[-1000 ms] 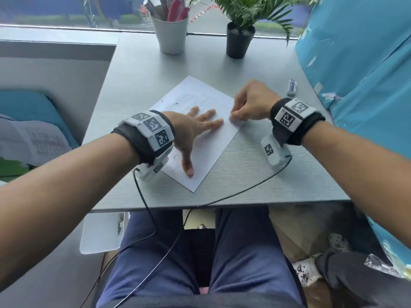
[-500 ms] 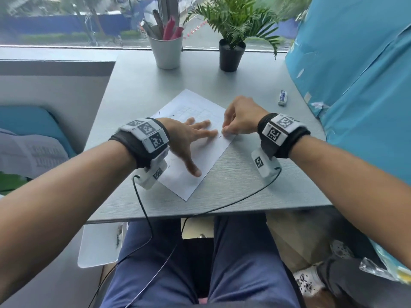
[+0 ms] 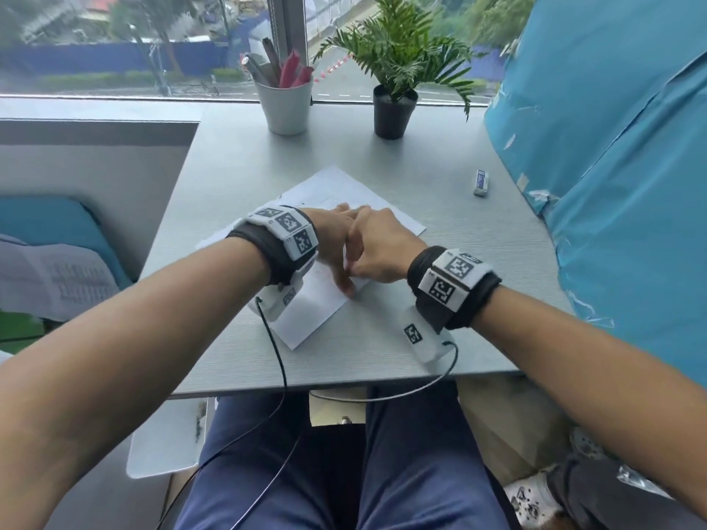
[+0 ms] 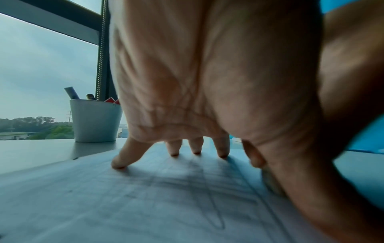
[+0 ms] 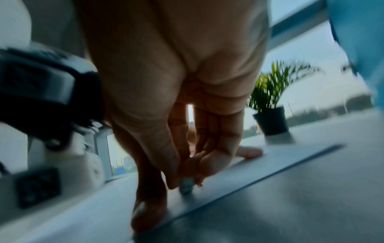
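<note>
A white sheet of paper (image 3: 317, 311) with faint pencil lines lies askew on the grey desk (image 3: 478, 300). My left hand (image 3: 336, 246) is spread on it, straight fingertips (image 4: 119, 164) pressing the paper (image 4: 124, 205) down. My right hand (image 3: 350, 271) has crossed close over the left thumb. Its thumb and fingers pinch a small grey-white eraser-like piece (image 5: 186, 186) held against the paper (image 5: 259, 166). The same piece (image 4: 270, 185) shows blurred beside the left thumb. What exactly the piece is I cannot tell.
A white cup of pens (image 3: 289, 105) and a potted plant (image 3: 394, 112) stand at the desk's far edge by the window. A sleeved eraser (image 3: 481, 182) lies to the right. A blue covered bulk (image 3: 612, 166) borders the right side. Wrist cables hang over the near edge (image 3: 344, 386).
My right hand has moved left from the paper's right edge to just beside the left thumb. The left hand has stayed pressed on the sheet.
</note>
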`<state>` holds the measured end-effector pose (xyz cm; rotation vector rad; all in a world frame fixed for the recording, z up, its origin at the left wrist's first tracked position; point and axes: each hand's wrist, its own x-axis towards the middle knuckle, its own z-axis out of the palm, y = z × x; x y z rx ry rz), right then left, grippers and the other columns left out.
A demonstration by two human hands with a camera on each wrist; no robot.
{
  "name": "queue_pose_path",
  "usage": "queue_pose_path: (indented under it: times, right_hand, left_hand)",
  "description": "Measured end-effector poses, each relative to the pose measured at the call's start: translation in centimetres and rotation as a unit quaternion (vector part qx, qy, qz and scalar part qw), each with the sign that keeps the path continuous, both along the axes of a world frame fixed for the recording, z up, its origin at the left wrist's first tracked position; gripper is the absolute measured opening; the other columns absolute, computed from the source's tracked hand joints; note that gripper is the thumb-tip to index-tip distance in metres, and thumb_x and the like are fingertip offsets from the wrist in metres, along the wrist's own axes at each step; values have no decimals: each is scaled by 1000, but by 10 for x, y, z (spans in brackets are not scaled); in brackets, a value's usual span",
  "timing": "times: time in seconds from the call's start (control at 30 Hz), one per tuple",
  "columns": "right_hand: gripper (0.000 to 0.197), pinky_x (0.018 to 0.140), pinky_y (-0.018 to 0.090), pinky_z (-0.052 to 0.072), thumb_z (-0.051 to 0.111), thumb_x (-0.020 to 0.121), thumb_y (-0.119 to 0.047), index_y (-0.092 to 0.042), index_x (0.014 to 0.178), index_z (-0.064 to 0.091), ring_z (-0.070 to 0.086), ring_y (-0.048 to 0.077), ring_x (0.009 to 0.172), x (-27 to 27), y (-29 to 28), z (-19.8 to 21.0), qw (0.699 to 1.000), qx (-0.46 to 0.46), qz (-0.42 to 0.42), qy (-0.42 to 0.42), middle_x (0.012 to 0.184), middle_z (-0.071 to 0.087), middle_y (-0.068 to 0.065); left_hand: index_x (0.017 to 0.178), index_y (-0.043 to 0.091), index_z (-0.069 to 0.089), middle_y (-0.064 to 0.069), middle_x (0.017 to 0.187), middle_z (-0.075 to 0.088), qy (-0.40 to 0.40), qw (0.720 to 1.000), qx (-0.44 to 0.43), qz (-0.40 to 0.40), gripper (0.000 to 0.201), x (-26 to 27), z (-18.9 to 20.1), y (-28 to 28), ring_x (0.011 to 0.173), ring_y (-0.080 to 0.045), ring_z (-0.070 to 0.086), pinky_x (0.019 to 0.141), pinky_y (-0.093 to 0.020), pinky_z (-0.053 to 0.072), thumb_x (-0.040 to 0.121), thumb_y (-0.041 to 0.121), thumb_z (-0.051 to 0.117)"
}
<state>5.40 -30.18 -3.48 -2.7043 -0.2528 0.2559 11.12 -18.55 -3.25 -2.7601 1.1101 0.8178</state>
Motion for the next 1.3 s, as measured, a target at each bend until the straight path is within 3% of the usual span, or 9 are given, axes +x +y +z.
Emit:
queue_pose_path:
  times: [0.1,0.23,0.43,0.53,0.63,0.87,0.97,1.13,1.3]
  right_hand:
    - [9,49,6,38,79,71,-16,-21,67,73,56,-3,56,12,-24,10,998,18,-31,45,54,61,-15]
    - [8,46,11,45,83,69,-13,-13,74,77,63,9,53,35,-60,19,991,18,-124,40,69,74,5]
    - [8,51,18,54,82,73,-9,-7,78,76,67,12,54,25,-52,15,991,26,-90,91,72,75,9]
    - [9,53,18,55,82,72,-12,-9,79,77,68,13,57,24,-51,16,993,7,-85,84,72,75,7]
    - [8,52,18,54,81,70,-11,-11,76,76,68,14,58,23,-51,18,993,-1,-95,70,71,74,7]
    - [9,58,19,42,69,73,-7,-14,70,73,59,15,72,10,-24,8,997,-42,-71,-3,76,62,-2]
    - [7,54,16,40,76,72,-11,-16,70,74,56,5,65,1,-16,7,999,-12,-16,46,71,59,-9]
    - [9,58,19,46,80,70,-16,-19,66,72,61,9,59,21,-63,20,992,8,-112,50,66,70,0]
    - [7,48,10,38,76,71,-12,-17,67,73,56,3,59,9,-36,11,997,-2,-69,29,65,61,-10]
  left_hand:
    - [155,42,22,12,165,-4,14,1000,-2,3,124,3,-6,7,153,-23,-12,122,-57,5,54,61,90]
    - [155,49,-2,16,165,-16,23,999,12,26,141,5,-9,9,153,-18,-15,121,-61,9,50,63,90]
    - [157,44,9,17,165,-12,44,999,16,-14,131,-1,-2,21,153,-16,-13,121,-61,9,55,58,90]
    - [146,40,37,10,163,13,35,997,-65,-5,102,-3,-6,22,151,-19,13,120,-55,22,59,60,88]
    - [135,40,44,7,152,29,16,995,-101,13,91,-7,-11,14,140,-24,28,115,-53,30,58,58,89]
    - [157,41,13,6,167,-8,8,1000,2,25,116,-7,-1,3,154,-21,-7,121,-54,9,67,58,84]
    - [154,40,29,5,167,-6,7,1000,18,9,101,-8,3,0,153,-21,-10,122,-54,6,69,59,82]
    - [154,51,0,7,166,-18,14,1000,22,12,123,-2,-5,4,153,-22,-15,121,-59,9,65,62,83]
    - [156,47,2,7,165,-21,11,999,46,11,123,0,-4,0,152,-23,-16,120,-62,10,64,65,82]
